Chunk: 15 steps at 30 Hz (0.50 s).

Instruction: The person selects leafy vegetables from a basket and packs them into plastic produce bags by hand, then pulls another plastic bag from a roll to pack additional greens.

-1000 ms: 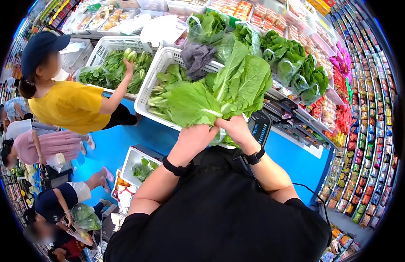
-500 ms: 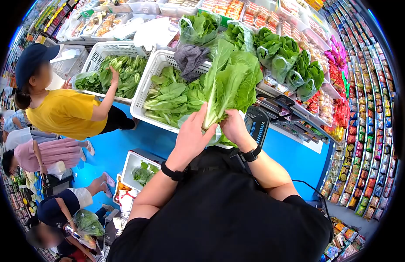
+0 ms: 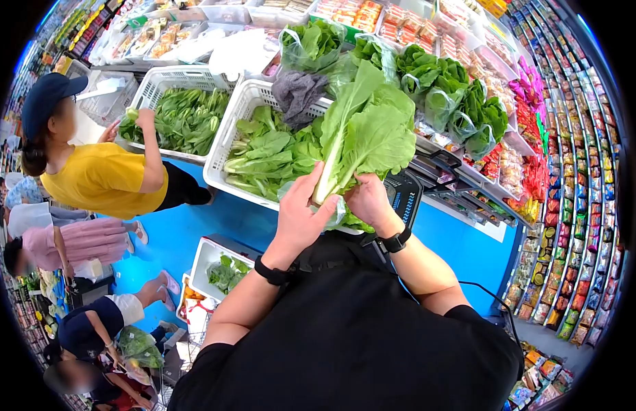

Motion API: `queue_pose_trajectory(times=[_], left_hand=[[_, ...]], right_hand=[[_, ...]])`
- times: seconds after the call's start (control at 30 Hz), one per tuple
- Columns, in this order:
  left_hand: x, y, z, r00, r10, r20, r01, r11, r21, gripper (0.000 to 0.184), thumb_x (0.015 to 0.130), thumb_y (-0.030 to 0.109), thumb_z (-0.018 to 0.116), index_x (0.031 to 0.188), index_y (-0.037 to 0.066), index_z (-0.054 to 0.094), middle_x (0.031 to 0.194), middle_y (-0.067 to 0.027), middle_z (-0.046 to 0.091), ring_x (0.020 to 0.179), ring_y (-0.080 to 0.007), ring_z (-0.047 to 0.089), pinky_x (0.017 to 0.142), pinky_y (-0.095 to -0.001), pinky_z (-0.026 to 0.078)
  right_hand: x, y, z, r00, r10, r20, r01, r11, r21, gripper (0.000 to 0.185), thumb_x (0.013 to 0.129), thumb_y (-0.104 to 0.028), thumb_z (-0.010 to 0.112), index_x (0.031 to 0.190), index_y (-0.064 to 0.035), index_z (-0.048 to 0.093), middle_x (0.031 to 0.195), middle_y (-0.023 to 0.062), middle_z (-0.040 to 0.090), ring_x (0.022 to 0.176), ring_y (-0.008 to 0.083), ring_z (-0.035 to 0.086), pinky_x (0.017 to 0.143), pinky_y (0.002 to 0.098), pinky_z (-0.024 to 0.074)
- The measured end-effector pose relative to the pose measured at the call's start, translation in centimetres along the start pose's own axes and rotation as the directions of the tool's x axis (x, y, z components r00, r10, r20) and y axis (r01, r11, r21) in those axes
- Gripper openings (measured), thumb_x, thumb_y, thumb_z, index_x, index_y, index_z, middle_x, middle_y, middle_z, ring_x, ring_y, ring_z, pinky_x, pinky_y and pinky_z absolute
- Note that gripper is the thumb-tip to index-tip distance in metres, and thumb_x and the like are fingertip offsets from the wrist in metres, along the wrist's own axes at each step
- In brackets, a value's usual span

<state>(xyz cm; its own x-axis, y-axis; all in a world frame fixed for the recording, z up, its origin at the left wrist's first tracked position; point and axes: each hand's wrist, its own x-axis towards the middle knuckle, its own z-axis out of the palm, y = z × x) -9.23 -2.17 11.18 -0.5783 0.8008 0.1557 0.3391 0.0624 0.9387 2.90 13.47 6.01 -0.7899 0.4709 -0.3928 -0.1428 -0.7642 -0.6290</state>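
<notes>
Between my two hands is a bunch of leafy greens (image 3: 362, 133) with pale stems toward me and broad leaves pointing away. My left hand (image 3: 305, 209) grips the stem base from the left. On the right side, my right hand (image 3: 369, 198) has its fingers closed on the lower leaves. Beneath the bunch stands a white plastic crate (image 3: 218, 154) holding more leafy greens (image 3: 273, 151). A crumpled grey cloth (image 3: 299, 97) lies over the crate's far edge. Bagged greens (image 3: 427, 72) stand beyond the bunch.
A co-worker in a yellow shirt (image 3: 102, 171) handles greens at a second white crate (image 3: 153, 82) on the left. A scale (image 3: 404, 192) sits by my right wrist. A white bin (image 3: 215, 264) is low at left. Other people stand farther left; snack shelves (image 3: 564, 185) line the right.
The bunch has tilted slightly in my hands, its leaves shifting a little to the right and the stem showing more. The co-worker's hand has drawn back left toward their other hand.
</notes>
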Motion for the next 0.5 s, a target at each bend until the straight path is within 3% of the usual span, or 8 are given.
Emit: queue_pose_trajectory(times=[0.1, 0.23, 0.43, 0.5], left_hand=[[0.0, 0.2, 0.1, 0.999, 0.016, -0.031, -0.016, 1.000, -0.022, 0.064, 0.097, 0.016, 0.080, 0.154, -0.003, 0.059, 0.127, -0.0173, 0.070, 0.106, -0.0191, 0.071, 0.091, -0.0305, 0.057], [-0.2, -0.2, 0.5, 0.998, 0.015, -0.059, -0.019, 0.997, -0.069, 0.059, 0.098, 0.011, 0.078, 0.153, -0.004, 0.060, 0.131, -0.0157, 0.069, 0.108, -0.0185, 0.070, 0.092, -0.0305, 0.057], [-0.2, -0.8, 0.9, 0.994, -0.048, -0.103, 0.032, 0.988, -0.149, 0.052, 0.102, 0.007, 0.075, 0.151, -0.005, 0.061, 0.130, -0.0127, 0.067, 0.106, -0.0144, 0.069, 0.088, -0.0272, 0.056], [0.1, -0.9, 0.7, 0.991, -0.056, -0.123, 0.035, 0.986, -0.164, 0.051, 0.103, 0.007, 0.074, 0.150, -0.005, 0.062, 0.129, -0.0117, 0.068, 0.104, -0.0127, 0.068, 0.085, -0.0256, 0.056]], right_hand=[[-0.1, -0.3, -0.1, 1.000, 0.010, -0.006, -0.009, 0.990, 0.144, 0.046, 0.110, -0.010, 0.045, 0.155, -0.0017, 0.050, 0.153, 0.0106, 0.060, 0.139, 0.0263, 0.057, 0.122, 0.0442, 0.0423], [0.4, 0.2, -1.2, 1.000, 0.016, 0.000, -0.016, 0.994, 0.106, 0.045, 0.111, -0.011, 0.046, 0.155, -0.0026, 0.050, 0.154, 0.0099, 0.059, 0.139, 0.0259, 0.057, 0.122, 0.0446, 0.0417], [0.1, -0.5, -0.8, 0.997, -0.046, 0.055, 0.045, 0.999, 0.009, 0.045, 0.111, -0.014, 0.052, 0.154, -0.0022, 0.051, 0.153, 0.0101, 0.059, 0.134, 0.0256, 0.059, 0.111, 0.0456, 0.0483], [0.3, -0.5, -2.2, 0.965, 0.004, 0.263, 0.005, 0.999, -0.033, 0.051, 0.107, -0.016, 0.063, 0.154, -0.0016, 0.050, 0.153, 0.0106, 0.059, 0.130, 0.0237, 0.061, 0.105, 0.0457, 0.0506]])
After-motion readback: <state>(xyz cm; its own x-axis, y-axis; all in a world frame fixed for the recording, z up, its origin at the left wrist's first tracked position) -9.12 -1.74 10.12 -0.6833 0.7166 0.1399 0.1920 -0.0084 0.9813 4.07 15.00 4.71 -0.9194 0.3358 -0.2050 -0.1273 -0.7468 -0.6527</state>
